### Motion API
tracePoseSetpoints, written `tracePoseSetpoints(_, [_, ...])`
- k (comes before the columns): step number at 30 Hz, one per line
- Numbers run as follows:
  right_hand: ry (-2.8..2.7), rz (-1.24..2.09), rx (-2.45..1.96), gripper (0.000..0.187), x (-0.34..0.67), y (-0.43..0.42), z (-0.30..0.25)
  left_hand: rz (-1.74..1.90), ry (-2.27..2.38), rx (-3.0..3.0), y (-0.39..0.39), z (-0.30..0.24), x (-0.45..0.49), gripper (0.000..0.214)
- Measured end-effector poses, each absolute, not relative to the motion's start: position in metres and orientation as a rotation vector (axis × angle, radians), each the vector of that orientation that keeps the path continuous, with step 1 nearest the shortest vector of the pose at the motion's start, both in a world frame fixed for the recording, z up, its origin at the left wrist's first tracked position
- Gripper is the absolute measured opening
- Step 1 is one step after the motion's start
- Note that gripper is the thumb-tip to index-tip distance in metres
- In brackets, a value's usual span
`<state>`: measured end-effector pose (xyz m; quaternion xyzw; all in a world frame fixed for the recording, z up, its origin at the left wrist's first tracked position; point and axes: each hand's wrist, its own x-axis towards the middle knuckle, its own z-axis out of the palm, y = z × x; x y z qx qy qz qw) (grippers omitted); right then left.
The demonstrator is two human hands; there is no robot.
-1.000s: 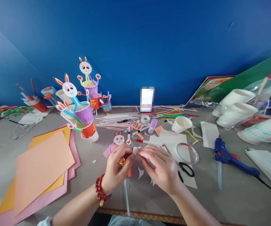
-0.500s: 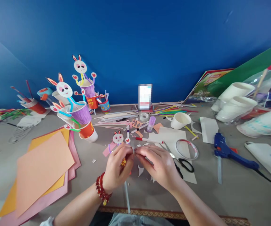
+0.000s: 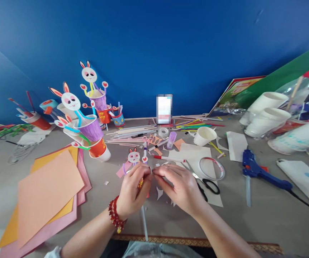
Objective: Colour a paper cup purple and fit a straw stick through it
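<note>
My left hand [image 3: 133, 190] and my right hand [image 3: 177, 185] meet fingertip to fingertip low in the middle, both pinched on a small white piece [image 3: 151, 169] between them. Under my left palm shows a red printed cup [image 3: 141, 184], and a white straw [image 3: 144, 222] runs from beneath the hands toward me. A beaded red bracelet [image 3: 114, 214] circles my left wrist. Just beyond the fingers lies a paper rabbit face [image 3: 133, 156] on a purple strip.
Orange and pink paper sheets [image 3: 47, 190] lie left. Rabbit cup figures [image 3: 88, 125] stand behind them. Scissors [image 3: 207, 185], a tape roll [image 3: 212, 168] and a blue glue gun [image 3: 259, 172] lie right. White cups [image 3: 267, 116] are stacked far right; straws [image 3: 133, 134] lie at the back.
The round white piece seen between my fingertips a second ago is now mostly hidden by the pinch. Both hands stay together; the view has tilted slightly.
</note>
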<state>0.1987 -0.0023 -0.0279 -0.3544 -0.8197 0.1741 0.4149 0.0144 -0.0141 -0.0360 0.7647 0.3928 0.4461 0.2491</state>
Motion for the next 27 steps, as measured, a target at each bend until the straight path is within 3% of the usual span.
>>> tracePoseSetpoints(27, [-2.019,0.447,-0.868,0.012,0.197,-0.0025,-0.023,1.213,1.069,2.088,-0.0149,-0.0335,0.0155,0.013])
